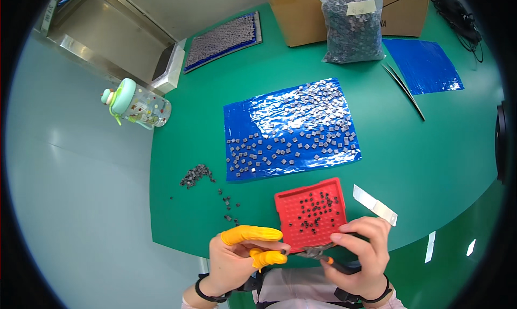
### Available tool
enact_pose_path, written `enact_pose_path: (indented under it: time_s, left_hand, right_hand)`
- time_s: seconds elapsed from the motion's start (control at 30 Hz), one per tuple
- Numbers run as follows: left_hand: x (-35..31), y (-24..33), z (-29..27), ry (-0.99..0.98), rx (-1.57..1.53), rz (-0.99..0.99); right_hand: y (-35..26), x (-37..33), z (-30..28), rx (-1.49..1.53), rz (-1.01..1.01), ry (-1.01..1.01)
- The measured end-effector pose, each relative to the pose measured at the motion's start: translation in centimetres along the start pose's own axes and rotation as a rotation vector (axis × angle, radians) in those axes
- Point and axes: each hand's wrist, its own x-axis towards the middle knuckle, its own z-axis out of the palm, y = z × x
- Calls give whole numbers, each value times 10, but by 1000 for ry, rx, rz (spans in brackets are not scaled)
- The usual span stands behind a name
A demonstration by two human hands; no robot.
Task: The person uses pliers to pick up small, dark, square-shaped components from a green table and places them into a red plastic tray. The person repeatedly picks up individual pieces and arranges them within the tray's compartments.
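My left hand (pixel 231 260), with yellow finger cots (pixel 252 234) on two fingers, pinches a small black part (pixel 284 251) near its fingertips. Closed around a pair of pliers (pixel 316 251) with black and orange handles is my right hand (pixel 369 252). The pliers' jaws point left toward that part; whether they touch it I cannot tell. Just beyond both hands lies a red dimpled tray (pixel 286 212) with many small black pieces (pixel 315 209) scattered in it.
A blue sheet (pixel 242 120) covered with small grey squares lies mid-table. Dark scraps (pixel 196 175) are at left. Tweezers (pixel 405 91), a blue sheet (pixel 425 64), a filled bag (pixel 353 34), a carton (pixel 296 18) and a bottle (pixel 140 104) stand around. A white strip (pixel 374 204) lies right of the tray.
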Motion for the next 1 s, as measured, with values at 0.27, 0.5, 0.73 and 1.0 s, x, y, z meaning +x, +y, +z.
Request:
enact_pose_path:
  time_s: [0.27,0.5,0.73,1.0]
  left_hand:
    - [-1,-11,20,54,-80,68]
    - [0,-12,19,60,-67,102]
    - [0,-19,19,24,-162,134]
    - [3,-14,16,-94,83,55]
  right_hand:
    - [2,-4,2,1,-6,15]
    - [5,-5,5,29,-5,19]
    - [5,-8,6,-11,-23,57]
    - [10,-11,7,18,-43,61]
